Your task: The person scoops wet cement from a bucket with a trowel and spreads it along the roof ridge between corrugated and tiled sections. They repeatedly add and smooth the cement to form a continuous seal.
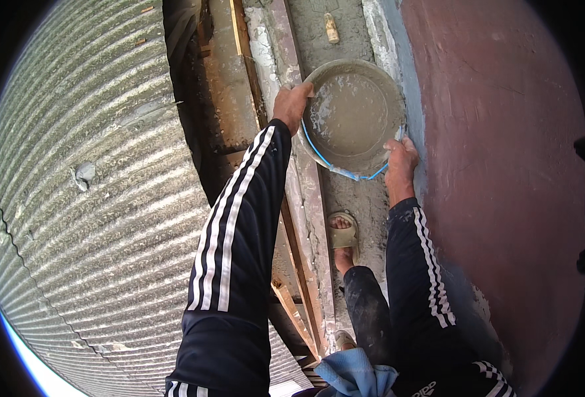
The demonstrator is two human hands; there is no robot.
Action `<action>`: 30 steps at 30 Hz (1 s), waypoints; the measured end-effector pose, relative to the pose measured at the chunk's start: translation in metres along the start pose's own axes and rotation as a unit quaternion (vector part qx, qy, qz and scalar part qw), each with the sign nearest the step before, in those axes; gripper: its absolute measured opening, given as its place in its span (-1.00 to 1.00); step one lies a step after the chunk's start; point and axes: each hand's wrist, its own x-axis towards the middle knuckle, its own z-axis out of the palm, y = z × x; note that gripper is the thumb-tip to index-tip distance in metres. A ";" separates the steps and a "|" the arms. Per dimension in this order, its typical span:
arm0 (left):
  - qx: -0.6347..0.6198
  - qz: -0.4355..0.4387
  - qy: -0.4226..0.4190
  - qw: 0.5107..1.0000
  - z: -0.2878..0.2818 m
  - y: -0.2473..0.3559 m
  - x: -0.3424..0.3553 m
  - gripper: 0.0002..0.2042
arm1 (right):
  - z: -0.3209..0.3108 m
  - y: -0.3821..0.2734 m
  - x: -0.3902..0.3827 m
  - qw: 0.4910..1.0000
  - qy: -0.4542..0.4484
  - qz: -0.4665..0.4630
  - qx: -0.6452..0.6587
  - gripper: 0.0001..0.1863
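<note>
A round, cement-coated tub with grey wet mix coating its inside is held over a narrow concrete strip. My left hand grips the tub's left rim, fingers closed. At the tub's lower right, my right hand is closed on the rim, by a thin blue handle that curves round the near side. A tool with a pale wooden handle lies on the concrete beyond the tub.
Corrugated roofing sheets fill the left, beside a gap with wooden boards and a long beam. A maroon wall bounds the right. Below are my sandalled foot and a blue cloth.
</note>
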 end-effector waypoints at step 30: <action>0.713 -0.344 0.250 0.558 -0.573 -0.122 -0.188 -0.36 | 0.068 0.156 -0.126 0.849 -0.194 -0.174 -0.460 0.10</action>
